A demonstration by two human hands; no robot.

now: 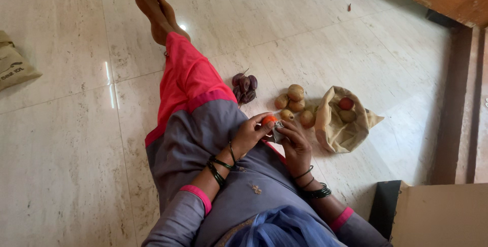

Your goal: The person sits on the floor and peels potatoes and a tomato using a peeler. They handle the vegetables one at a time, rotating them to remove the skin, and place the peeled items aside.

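Seated on marble floor [66, 140], legs stretched out. Left hand [250, 134] over the lap, fingers [265, 126] pinching a small orange-red fruit [269, 120]. Right hand [295, 145] just beside the fruit, fingers curled around a small grey tool [278, 132], touching it. Beyond the fruit: brown round fruits [295, 104] clustered on the floor; cloth bag [335, 130] lies right of them, open, more inside. Dark purple pods [244, 88] farther, left of the cluster.

A small round orange fruit [269, 120] sits above the lap, pinched against a grey tool [278, 133].
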